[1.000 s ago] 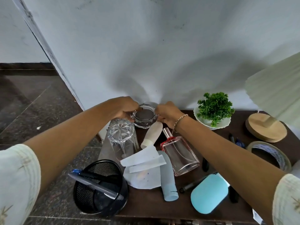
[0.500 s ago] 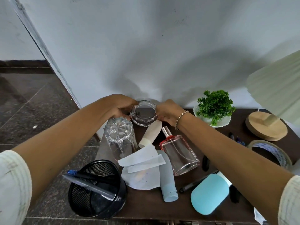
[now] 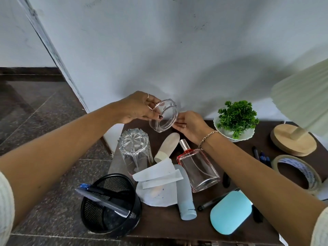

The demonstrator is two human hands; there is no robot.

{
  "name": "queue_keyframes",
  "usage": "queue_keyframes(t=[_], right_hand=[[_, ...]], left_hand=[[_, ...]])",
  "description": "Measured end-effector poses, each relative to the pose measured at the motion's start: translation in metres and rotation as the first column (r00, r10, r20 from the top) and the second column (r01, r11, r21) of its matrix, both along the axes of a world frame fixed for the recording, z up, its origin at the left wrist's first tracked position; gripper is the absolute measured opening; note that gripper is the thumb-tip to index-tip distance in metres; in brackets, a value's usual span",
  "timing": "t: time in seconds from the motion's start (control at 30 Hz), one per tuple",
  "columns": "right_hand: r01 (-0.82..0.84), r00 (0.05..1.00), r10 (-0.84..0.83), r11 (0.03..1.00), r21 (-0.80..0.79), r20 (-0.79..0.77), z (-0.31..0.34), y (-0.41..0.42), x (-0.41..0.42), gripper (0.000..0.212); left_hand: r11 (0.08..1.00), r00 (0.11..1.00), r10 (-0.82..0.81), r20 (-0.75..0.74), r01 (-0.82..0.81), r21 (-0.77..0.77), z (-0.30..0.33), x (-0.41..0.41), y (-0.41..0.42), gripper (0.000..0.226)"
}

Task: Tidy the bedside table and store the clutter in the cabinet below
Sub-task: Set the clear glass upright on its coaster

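Both hands grip glass ashtray point(image 3: 163, 115), tilted, clear of table point(image 3: 221, 208) by wall: left hand point(image 3: 137, 108) pinches rim, right hand point(image 3: 190, 124) pinches opposite edge. Risk: slick glass slips, drops onto tumbler point(image 3: 134, 148) or perfume bottle point(image 3: 198, 167) below.

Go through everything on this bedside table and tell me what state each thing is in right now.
glass ashtray: lifted, tilted, held between both hands
left hand: gripping the ashtray's rim
right hand: pinching the opposite rim
tumbler: upside down
perfume bottle: lying flat, capless
blue tube: lying down, capped
mesh pen holder: tipped, pens inside
tape roll: lying flat
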State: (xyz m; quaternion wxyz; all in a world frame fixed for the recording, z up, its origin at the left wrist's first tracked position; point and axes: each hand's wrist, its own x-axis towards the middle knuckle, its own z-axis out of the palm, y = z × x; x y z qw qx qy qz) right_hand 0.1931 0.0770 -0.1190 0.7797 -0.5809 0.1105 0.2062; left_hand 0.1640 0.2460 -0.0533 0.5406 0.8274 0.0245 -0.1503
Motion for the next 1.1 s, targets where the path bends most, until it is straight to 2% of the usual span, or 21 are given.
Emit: queue_keyframes(t=[0.03,0.1,0.17,0.23,0.3,0.37,0.4,0.47,0.57,0.63,0.77,0.87,0.93,1.1], right_hand=[[-0.002,1.0,0.002,1.0,0.027,-0.009,0.003,0.001,0.0,0.018],[-0.019,1.0,0.021,0.997,0.068,-0.022,0.008,0.001,0.003,0.02],[-0.068,0.997,0.07,0.996,0.057,-0.025,0.012,0.003,0.006,0.027],[-0.125,0.992,0.125,0.992,-0.006,0.001,0.015,0.008,0.005,0.024],[-0.153,0.987,0.157,0.984,-0.095,0.04,0.016,0.015,0.003,0.021],[-0.143,0.986,0.156,0.977,-0.161,0.066,0.015,0.02,-0.001,0.023],[-0.139,0.985,0.154,0.973,-0.185,0.071,0.013,0.022,-0.002,0.023],[-0.147,0.983,0.169,0.96,-0.237,0.076,0.01,0.026,-0.002,0.022],[-0.159,0.977,0.198,0.928,-0.338,0.084,0.002,0.03,0.001,0.024],[-0.155,0.973,0.209,0.907,-0.392,0.1,0.0,0.031,0.002,0.023],[-0.111,0.965,0.216,0.851,-0.513,0.148,-0.006,0.029,0.005,0.022],[-0.099,0.946,0.267,0.777,-0.622,0.184,-0.006,0.026,0.006,0.032],[-0.095,0.939,0.286,0.749,-0.656,0.19,-0.006,0.024,0.006,0.033],[-0.086,0.909,0.346,0.701,-0.708,0.233,-0.007,0.021,0.005,0.033]], left_hand=[[0.997,0.997,-0.045,0.061,0.042,0.062,0.003,-0.001,0.002,0.042],[0.944,0.966,-0.167,0.195,0.099,0.316,0.006,-0.004,0.008,0.037],[0.802,0.907,-0.333,0.258,0.129,0.583,0.006,-0.006,0.014,0.033],[0.701,0.86,-0.447,0.248,0.164,0.694,0.001,-0.013,0.017,0.028],[0.685,0.876,-0.441,0.196,0.187,0.704,-0.008,-0.015,0.022,0.02],[0.753,0.963,-0.256,0.082,0.146,0.641,-0.016,-0.01,0.026,0.01],[0.78,0.989,-0.145,0.007,0.11,0.616,-0.022,-0.005,0.029,0.016],[0.811,0.994,-0.023,-0.104,0.08,0.58,-0.029,-0.002,0.029,0.018],[0.872,0.989,0.123,-0.087,-0.066,0.485,-0.032,-0.003,0.021,0.02],[0.838,0.979,0.182,-0.086,-0.109,0.534,-0.037,0.002,0.018,0.022],[0.736,0.996,0.008,-0.094,0.057,0.675,-0.042,0.007,0.015,0.026],[0.749,0.993,-0.085,-0.079,0.116,0.652,-0.04,0.001,0.016,0.01],[0.721,0.977,-0.197,-0.087,0.204,0.662,-0.041,-0.001,0.02,0.022],[0.656,0.954,-0.283,-0.103,0.27,0.704,-0.045,-0.011,0.027,0.026]])
